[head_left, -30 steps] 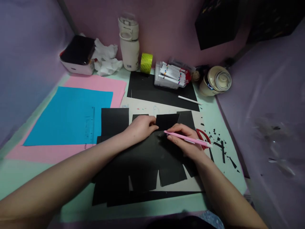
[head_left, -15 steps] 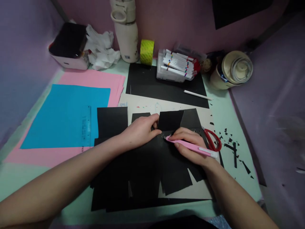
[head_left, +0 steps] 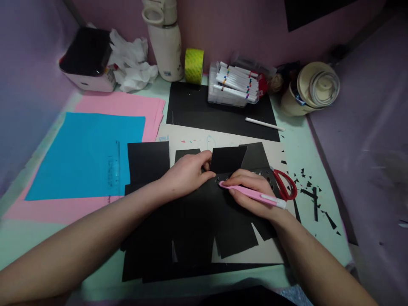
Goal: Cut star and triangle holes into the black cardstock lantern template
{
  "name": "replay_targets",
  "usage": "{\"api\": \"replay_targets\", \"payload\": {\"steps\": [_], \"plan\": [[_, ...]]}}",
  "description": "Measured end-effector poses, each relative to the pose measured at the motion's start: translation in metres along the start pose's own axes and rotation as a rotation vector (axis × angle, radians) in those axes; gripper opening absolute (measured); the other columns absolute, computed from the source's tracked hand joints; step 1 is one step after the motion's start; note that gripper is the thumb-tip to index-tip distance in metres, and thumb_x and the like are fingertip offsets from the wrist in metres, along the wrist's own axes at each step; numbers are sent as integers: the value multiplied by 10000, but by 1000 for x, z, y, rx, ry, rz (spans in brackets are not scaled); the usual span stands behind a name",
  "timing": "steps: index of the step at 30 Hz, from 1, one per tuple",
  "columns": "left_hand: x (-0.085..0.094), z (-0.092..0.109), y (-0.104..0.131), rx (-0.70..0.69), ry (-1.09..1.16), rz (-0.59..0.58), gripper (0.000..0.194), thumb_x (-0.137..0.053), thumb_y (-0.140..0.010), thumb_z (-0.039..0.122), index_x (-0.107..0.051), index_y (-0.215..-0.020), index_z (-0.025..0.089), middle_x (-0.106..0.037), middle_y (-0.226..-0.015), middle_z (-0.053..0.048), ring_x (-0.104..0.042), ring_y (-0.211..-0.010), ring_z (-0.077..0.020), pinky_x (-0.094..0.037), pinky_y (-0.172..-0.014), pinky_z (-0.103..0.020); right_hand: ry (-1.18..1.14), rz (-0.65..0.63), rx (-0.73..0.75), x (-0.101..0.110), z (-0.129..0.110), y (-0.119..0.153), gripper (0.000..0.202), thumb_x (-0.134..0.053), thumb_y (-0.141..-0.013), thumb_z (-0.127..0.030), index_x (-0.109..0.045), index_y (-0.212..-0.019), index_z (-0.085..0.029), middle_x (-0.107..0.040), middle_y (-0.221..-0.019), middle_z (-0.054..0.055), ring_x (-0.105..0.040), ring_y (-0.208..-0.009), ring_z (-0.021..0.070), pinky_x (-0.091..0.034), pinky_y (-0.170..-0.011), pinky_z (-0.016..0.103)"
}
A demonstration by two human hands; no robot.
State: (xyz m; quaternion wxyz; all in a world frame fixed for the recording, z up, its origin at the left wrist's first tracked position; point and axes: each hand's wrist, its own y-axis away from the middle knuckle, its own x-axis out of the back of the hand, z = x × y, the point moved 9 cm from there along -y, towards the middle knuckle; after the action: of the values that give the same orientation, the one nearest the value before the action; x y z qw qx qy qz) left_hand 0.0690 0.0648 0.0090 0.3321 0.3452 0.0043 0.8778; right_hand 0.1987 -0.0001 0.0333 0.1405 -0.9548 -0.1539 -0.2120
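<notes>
My right hand (head_left: pixel 251 191) is closed round a pink craft knife (head_left: pixel 251 194) with a white end. Its blade tip meets the black paper (head_left: pixel 197 216) among small cuts near the fold. My left hand (head_left: pixel 188 172) pinches that paper just left of the blade, thumb on top and fingers curled at the edge of a raised black flap (head_left: pixel 228 158). Cut panels spread out from the black sheet at front and back. Red-handled scissors (head_left: pixel 285 185) lie just right of my right hand, their blades mostly hidden.
Blue paper (head_left: pixel 86 153) with a clear ruler (head_left: pixel 117 165) lies over pink sheets on the left. Black scraps (head_left: pixel 315 204) are scattered right. Behind stand a white bottle (head_left: pixel 165 51), yellow tape (head_left: pixel 194 66), a marker box (head_left: pixel 234 85) and a cream container (head_left: pixel 293 104). A white stick (head_left: pixel 264 123) lies nearby.
The knife and my right hand have shifted slightly left, with the blade still at the paper. My left hand stays in place on it. The whole view has drifted a little.
</notes>
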Motion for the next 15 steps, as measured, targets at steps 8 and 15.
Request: {"api": "replay_targets", "payload": {"steps": [8, 15], "plan": [[0, 0, 0, -7, 9, 4, 248, -667, -844, 254, -435, -764, 215, -638, -712, 55, -525, -498, -94, -345, -555, -239, -29, 0, -1, 3, 1, 2, 224, -608, -881, -148, -731, -1049, -230, -711, -948, 72, -677, -856, 178, -545, -764, 334], [0, -1, 0, -12, 34, 9, 227, -667, -837, 236, -450, -771, 215, -627, -694, 64, -525, -491, -88, -351, -557, -235, -17, 9, 2, 1, -1, 0, 213, -614, -866, -128, -735, -1025, -202, -708, -922, 76, -676, -835, 176, -540, -737, 324]]}}
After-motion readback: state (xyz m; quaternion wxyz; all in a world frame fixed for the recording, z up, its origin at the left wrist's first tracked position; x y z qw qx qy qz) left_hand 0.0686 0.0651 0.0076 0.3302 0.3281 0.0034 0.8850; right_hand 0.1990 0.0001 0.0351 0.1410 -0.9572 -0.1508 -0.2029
